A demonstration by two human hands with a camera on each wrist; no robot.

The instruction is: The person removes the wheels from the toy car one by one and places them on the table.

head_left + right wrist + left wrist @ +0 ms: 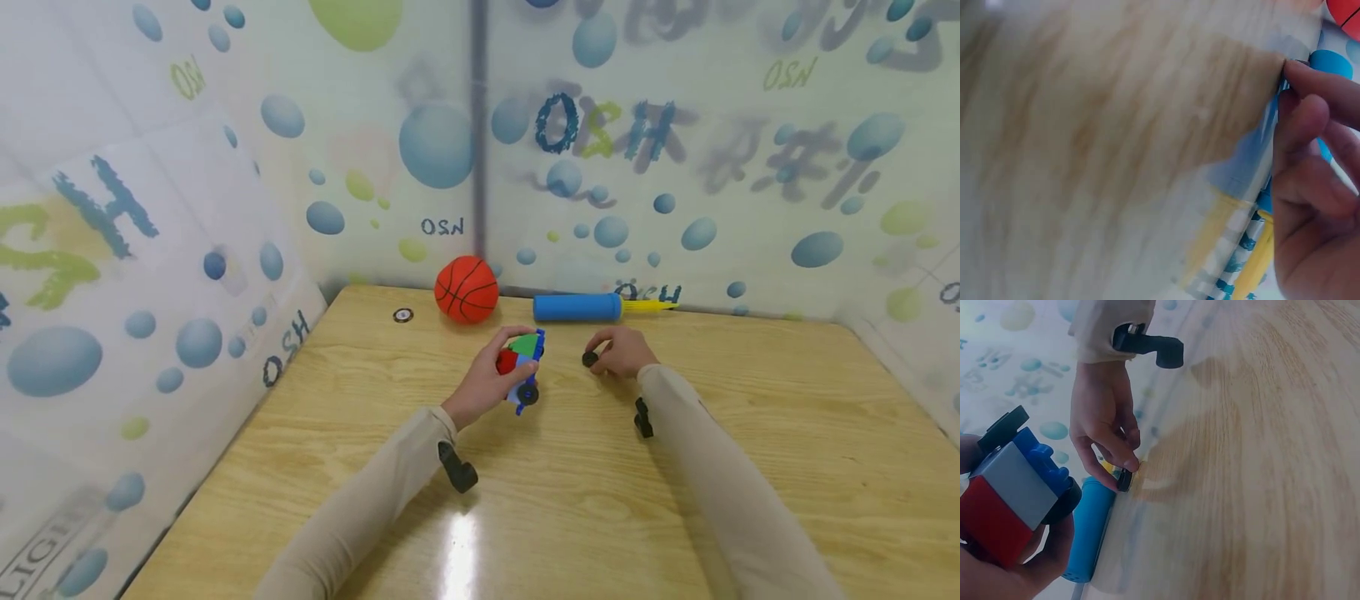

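My left hand (486, 385) grips a toy car (524, 344) built of red, green, light and blue blocks with black wheels. It is held above the wooden table, left of the right hand. In the left wrist view the car (1015, 481) shows its red and pale blocks, a blue studded part and two black wheels. With thumb and fingertips my right hand (626, 353) pinches a small black wheel (590, 358) close to the tabletop. That wheel (1124, 480) stands on edge in the left wrist view; in the right wrist view the fingers (1310, 122) mostly hide it.
At the back of the wooden table (360, 517) sits a red basketball (467, 290), beside a blue pump (577, 307) with a yellow nozzle (648, 306). A small black-and-white disc (403, 315) lies left of the ball. Patterned walls (367, 125) rise behind and at the sides.
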